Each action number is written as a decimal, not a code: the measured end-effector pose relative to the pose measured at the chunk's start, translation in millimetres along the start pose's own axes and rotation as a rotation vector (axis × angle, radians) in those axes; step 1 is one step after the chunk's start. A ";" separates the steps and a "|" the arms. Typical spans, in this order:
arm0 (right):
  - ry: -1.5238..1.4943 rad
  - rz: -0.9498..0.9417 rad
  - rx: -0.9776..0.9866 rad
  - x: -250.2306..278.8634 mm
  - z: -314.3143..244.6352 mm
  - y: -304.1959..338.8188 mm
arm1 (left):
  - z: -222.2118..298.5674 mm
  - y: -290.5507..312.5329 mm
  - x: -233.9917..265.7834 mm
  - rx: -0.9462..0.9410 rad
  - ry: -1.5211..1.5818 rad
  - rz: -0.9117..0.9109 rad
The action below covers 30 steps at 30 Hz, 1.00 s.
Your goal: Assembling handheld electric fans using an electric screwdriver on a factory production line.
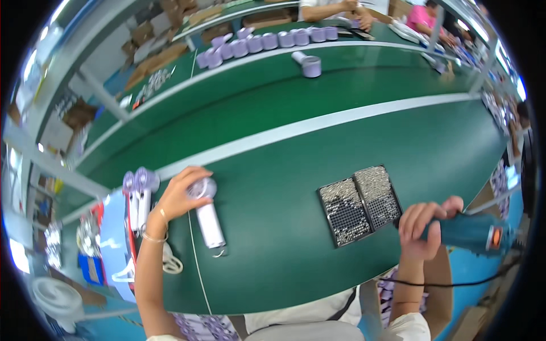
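A green work table (296,187) fills the view, crossed by a pale stripe that bends with the lens. Behind it a second green bench (364,62) carries a row of lilac fan heads (267,41); one more lilac unit (307,63) lies apart from the row, on its side. Another person's hands (355,14) work at the far edge of that bench.

On the near table, right of centre, two black screw trays (359,204) sit side by side and touching, each partly covered with small silvery screws (too small to tell apart).

The right hand (424,227) is closed in a full grip around a teal electric screwdriver (472,233), just beside the trays' right edge; a black cable (449,282) trails from the tool.

The left hand (176,196) rests with curled fingers on the round head of a white and lilac handheld fan (207,213), which lies flat on the table, handle toward the person. Two similar fans (139,196) lie just left of the wrist, on a blue tray (116,244) at the table's left end.
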State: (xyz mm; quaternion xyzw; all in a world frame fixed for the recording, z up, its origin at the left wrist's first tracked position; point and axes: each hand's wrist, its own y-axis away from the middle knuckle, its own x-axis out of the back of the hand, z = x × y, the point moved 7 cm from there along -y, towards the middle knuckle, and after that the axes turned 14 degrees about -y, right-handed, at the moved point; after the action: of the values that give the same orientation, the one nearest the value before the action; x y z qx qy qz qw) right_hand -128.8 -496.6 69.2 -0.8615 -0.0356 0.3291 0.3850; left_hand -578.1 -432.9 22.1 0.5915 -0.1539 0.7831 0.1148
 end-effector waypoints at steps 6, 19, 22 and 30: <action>0.155 0.139 0.137 82.4 -15.3 -27.6 | 31.4 -103.9 39.1 -0.069 -0.250 0.163; 0.123 0.354 0.081 117.5 5.1 -4.4 | 40.0 -453.2 -124.4 0.206 -0.127 0.538; 0.183 0.327 0.119 121.7 -4.4 2.2 | 61.7 -443.3 -118.0 0.091 -0.089 0.578; 0.181 0.291 0.125 114.5 -10.6 -11.3 | 103.7 -246.6 68.4 0.173 0.273 0.478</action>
State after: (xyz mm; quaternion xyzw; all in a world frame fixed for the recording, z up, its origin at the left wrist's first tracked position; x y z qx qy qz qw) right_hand -30.9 -459.5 20.4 -0.8581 0.1448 0.3039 0.3878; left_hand -415.1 -243.7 140.1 0.4353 -0.2049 0.8705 -0.1040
